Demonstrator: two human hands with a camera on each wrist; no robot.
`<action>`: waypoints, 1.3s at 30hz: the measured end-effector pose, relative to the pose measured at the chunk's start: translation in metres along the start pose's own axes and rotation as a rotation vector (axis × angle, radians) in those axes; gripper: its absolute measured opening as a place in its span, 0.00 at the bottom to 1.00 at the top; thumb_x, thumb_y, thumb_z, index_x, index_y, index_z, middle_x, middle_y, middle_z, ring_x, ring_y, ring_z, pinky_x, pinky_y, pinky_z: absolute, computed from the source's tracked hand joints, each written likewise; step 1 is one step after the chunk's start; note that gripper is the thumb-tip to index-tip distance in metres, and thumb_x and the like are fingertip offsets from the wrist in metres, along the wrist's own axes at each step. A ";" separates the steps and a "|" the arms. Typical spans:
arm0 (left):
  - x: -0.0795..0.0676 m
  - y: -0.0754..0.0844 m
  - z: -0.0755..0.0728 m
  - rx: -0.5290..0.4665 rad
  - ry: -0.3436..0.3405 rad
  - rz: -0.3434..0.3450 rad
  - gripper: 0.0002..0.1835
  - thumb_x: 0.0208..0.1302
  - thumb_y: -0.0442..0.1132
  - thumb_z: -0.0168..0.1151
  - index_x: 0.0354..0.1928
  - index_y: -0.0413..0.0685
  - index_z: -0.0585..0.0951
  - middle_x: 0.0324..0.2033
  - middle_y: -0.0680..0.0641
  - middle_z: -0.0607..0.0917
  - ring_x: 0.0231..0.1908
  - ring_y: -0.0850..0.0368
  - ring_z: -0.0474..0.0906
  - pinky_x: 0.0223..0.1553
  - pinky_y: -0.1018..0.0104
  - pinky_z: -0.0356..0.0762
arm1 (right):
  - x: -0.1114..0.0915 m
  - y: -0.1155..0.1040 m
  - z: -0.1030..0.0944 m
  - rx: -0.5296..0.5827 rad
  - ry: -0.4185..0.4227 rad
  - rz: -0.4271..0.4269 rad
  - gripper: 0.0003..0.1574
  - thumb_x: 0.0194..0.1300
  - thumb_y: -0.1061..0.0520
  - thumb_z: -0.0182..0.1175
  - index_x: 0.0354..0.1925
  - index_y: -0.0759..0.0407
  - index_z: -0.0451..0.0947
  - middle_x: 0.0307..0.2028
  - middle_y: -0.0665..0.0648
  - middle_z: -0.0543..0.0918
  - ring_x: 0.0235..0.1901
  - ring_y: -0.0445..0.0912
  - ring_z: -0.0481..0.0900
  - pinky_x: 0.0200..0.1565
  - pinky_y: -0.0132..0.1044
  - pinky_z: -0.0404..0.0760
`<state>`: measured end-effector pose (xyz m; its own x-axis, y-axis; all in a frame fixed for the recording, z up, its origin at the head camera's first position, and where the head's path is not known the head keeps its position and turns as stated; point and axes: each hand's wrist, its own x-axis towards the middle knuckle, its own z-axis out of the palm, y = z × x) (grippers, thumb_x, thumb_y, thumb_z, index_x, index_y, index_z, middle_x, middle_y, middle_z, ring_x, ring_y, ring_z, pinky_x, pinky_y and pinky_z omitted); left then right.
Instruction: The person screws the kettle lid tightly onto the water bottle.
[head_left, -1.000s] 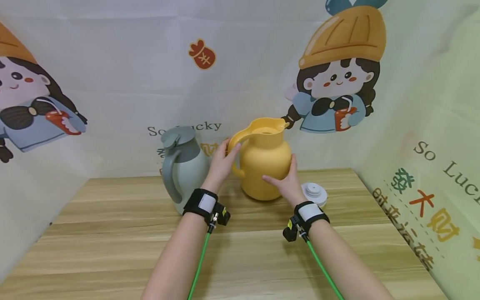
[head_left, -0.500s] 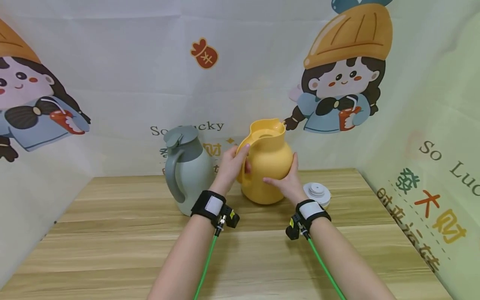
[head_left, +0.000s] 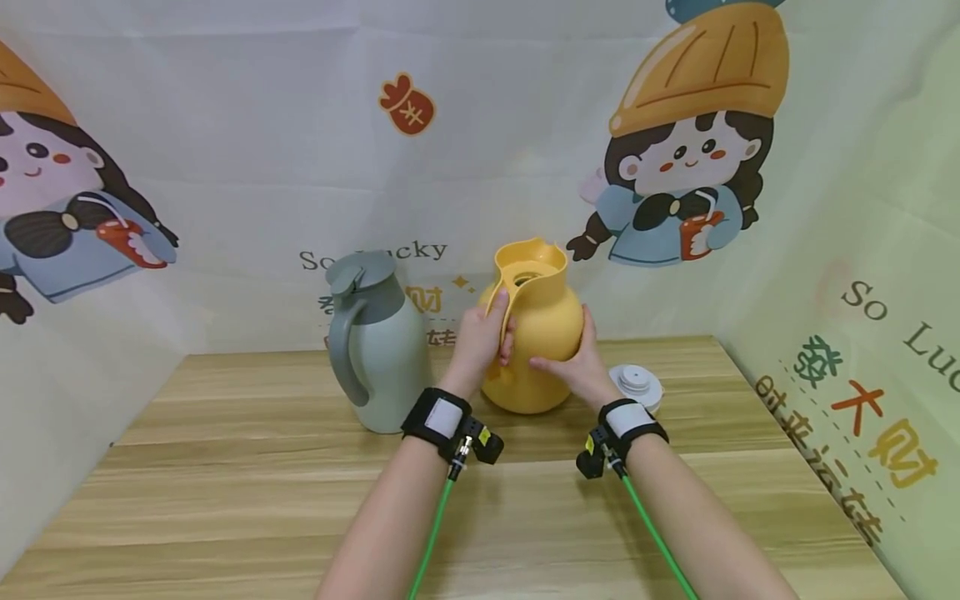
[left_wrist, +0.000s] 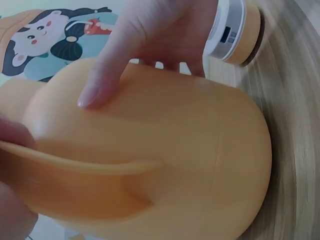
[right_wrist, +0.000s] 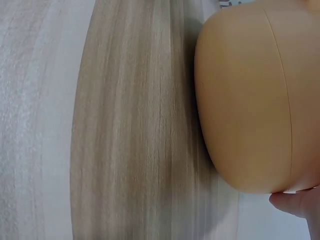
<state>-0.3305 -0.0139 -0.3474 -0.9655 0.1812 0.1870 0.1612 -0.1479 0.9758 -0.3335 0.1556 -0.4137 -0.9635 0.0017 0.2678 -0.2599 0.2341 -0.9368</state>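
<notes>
One yellow jug (head_left: 547,329) and one grey-green jug (head_left: 386,354) to its left made two jugs in all. One white-topped stopper (head_left: 636,382) lay right of the yellow jug, and one worktop (head_left: 247,475) was beneath it. Two hands had their fingers (head_left: 507,346) on the yellow jug: one left hand (head_left: 477,340), one right hand (head_left: 576,364). In front of the yellow jug were two wrist straps (head_left: 431,417), two small black cameras (head_left: 489,446) and two green cables (head_left: 432,525), one of each per arm. Above the yellow jug's level, the printed backdrop (head_left: 255,108) showed two cartoon figures (head_left: 682,187), one on either side of it, with two red cups (head_left: 697,237), and one red pouch (head_left: 407,103) up and to its left.
</notes>
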 end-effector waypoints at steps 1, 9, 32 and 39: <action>-0.001 0.001 0.001 0.002 0.008 -0.003 0.27 0.69 0.56 0.46 0.18 0.43 0.69 0.04 0.51 0.66 0.05 0.61 0.61 0.07 0.72 0.61 | 0.000 0.001 -0.001 0.004 -0.004 -0.003 0.73 0.46 0.57 0.73 0.69 0.52 0.27 0.67 0.59 0.46 0.61 0.52 0.55 0.61 0.46 0.55; -0.025 0.025 0.012 0.049 0.032 0.030 0.26 0.74 0.46 0.42 0.15 0.42 0.67 0.04 0.52 0.65 0.05 0.62 0.59 0.08 0.71 0.58 | 0.001 0.002 -0.005 -0.004 -0.039 0.018 0.72 0.46 0.55 0.73 0.70 0.50 0.30 0.66 0.58 0.49 0.60 0.53 0.57 0.61 0.47 0.58; -0.071 0.046 0.017 0.022 -0.014 0.147 0.27 0.71 0.55 0.43 0.20 0.41 0.68 0.07 0.48 0.66 0.08 0.56 0.60 0.10 0.69 0.59 | -0.045 -0.071 -0.012 0.010 -0.151 -0.015 0.69 0.47 0.63 0.72 0.70 0.52 0.32 0.67 0.60 0.46 0.63 0.54 0.52 0.61 0.50 0.56; -0.112 0.064 0.029 -0.009 0.003 0.131 0.24 0.73 0.48 0.42 0.21 0.40 0.68 0.07 0.49 0.65 0.08 0.57 0.60 0.10 0.70 0.59 | -0.066 -0.061 -0.016 0.004 -0.204 -0.065 0.69 0.45 0.59 0.73 0.70 0.44 0.36 0.67 0.54 0.50 0.62 0.53 0.54 0.58 0.54 0.61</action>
<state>-0.2066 -0.0154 -0.3028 -0.9368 0.1569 0.3128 0.2846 -0.1787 0.9419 -0.2531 0.1569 -0.3705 -0.9375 -0.2105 0.2773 -0.3222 0.2233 -0.9200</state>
